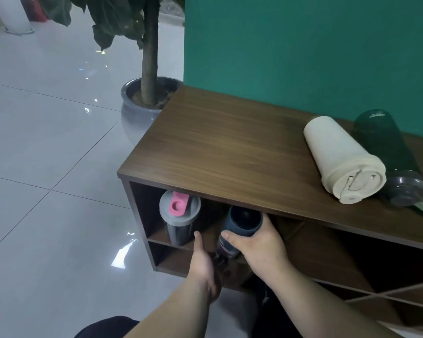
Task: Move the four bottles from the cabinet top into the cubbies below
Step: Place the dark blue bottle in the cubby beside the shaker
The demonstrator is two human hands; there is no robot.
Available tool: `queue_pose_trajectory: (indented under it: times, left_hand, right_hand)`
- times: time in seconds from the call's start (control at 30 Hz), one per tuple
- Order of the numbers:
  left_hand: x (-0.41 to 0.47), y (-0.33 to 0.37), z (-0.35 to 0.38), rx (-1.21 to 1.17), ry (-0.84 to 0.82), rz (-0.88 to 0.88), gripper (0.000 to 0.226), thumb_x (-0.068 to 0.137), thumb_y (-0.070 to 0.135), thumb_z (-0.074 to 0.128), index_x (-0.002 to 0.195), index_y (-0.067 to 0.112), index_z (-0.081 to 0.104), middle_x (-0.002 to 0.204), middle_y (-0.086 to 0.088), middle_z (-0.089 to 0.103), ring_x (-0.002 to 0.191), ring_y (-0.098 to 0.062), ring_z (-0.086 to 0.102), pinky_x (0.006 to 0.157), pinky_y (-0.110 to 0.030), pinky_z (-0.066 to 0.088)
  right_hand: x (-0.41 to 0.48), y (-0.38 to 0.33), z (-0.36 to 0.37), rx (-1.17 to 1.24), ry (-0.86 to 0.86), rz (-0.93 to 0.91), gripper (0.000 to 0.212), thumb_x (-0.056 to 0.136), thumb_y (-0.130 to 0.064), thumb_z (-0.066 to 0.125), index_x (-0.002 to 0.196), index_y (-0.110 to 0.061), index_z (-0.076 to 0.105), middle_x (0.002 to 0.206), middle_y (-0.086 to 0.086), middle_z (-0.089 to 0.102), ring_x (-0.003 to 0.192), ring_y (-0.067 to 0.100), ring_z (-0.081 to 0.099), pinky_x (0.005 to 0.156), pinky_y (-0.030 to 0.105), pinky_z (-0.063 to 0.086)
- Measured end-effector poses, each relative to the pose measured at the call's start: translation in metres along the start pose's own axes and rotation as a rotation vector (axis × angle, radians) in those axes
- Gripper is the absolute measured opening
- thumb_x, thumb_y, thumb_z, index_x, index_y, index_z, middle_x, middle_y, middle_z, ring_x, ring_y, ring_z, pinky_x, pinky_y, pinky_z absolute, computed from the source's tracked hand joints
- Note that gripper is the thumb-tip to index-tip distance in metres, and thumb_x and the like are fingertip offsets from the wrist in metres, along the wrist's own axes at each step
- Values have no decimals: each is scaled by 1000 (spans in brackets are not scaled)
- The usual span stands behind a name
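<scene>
Right hand (259, 242) clamping dark navy cylindrical bottle (239, 228), entering top cubby of brown wooden cabinet (230, 147); left hand (203, 262) hanging open below. Risk: bottle clipping cabinet's top edge, or nudging grey-lidded pink-spouted bottle (180, 215) alongside.

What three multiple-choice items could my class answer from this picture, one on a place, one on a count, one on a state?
1. Where is the bottle with the pink-and-grey lid?
A. On the cabinet top
B. In the upper left cubby
C. On the floor

2. How many bottles lie on the cabinet top?
A. Two
B. Three
C. Four

3. What is the right hand doing?
A. Hanging empty
B. Resting on the cabinet top
C. Gripping a dark bottle

Answers:
1 B: it stands inside the cubby's left end.
2 A: only the cream bottle and the dark green bottle lie there.
3 C: its fingers wrap the dark bottle at the cubby mouth.
</scene>
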State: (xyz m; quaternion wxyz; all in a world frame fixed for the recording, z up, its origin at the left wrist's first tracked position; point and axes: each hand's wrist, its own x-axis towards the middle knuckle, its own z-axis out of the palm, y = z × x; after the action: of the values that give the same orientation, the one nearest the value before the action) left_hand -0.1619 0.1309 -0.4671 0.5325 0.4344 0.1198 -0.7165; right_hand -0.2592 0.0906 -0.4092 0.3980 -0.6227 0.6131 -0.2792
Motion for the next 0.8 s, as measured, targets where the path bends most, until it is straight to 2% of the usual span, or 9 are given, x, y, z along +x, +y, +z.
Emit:
queue_pose_trajectory:
  times: [0.07,0.17,0.4,0.53,0.6,0.63,0.7,0.73,0.8]
  left_hand:
    - [7,0,0,23,0,13,93,92,75,26,146,3,45,120,-20,64,140,-32,44,93,-43,39]
    - [16,1,-2,80,21,42,96,91,77,22,151,4,38,153,-19,46,146,-29,38,118,-46,26]
    - [23,0,-2,93,10,46,98,86,82,23,154,14,35,160,-13,38,150,-25,31,124,-45,14]
    - [12,4,3,126,20,4,100,89,79,19,155,6,29,159,-18,38,150,-30,30,113,-44,25]
    - [6,3,5,172,28,-20,99,90,78,20,153,2,34,152,-23,45,144,-34,38,102,-43,34]
    - [4,2,5,187,26,-26,98,91,77,22,149,0,40,140,-27,57,132,-37,50,92,-41,41]
    - [-2,-1,5,206,-28,-51,93,93,73,25,128,-6,58,96,-29,74,98,-37,64,73,-42,48]
    - [-5,-4,5,213,-68,-70,90,95,71,26,118,-8,63,80,-28,76,87,-36,67,67,-42,49]
    - [-6,-11,0,257,-122,-95,89,96,69,23,116,-6,65,72,-22,77,68,-32,74,54,-33,53]
  right_hand:
    - [6,1,1,17,-6,11,98,41,-62,84,130,-29,57,122,-13,69,116,10,63,105,39,49]
    - [13,2,3,28,-21,19,92,43,-60,84,125,-29,60,119,-14,70,113,9,65,102,39,51]
    - [23,6,4,57,-28,33,62,54,-43,90,109,-24,69,104,-12,75,99,8,69,92,33,55]
    - [21,2,3,63,-52,75,77,43,-51,86,113,-27,65,108,-10,74,101,8,69,95,36,55]
    - [17,3,1,36,-88,117,86,40,-48,86,118,-28,56,112,-10,71,104,10,68,96,36,54]
    - [13,4,-1,16,-115,146,89,41,-46,87,121,-30,52,115,-10,69,107,12,67,98,38,53]
    - [-3,7,-9,-27,-183,199,89,51,-40,86,130,-31,46,123,-9,63,116,17,63,102,39,50]
    - [-14,7,-16,-55,-222,233,84,62,-35,84,137,-27,46,127,-7,61,118,17,61,103,36,47]
    - [-38,3,-35,-87,-291,260,55,78,-23,75,131,-21,59,126,-6,66,110,11,63,101,33,47]
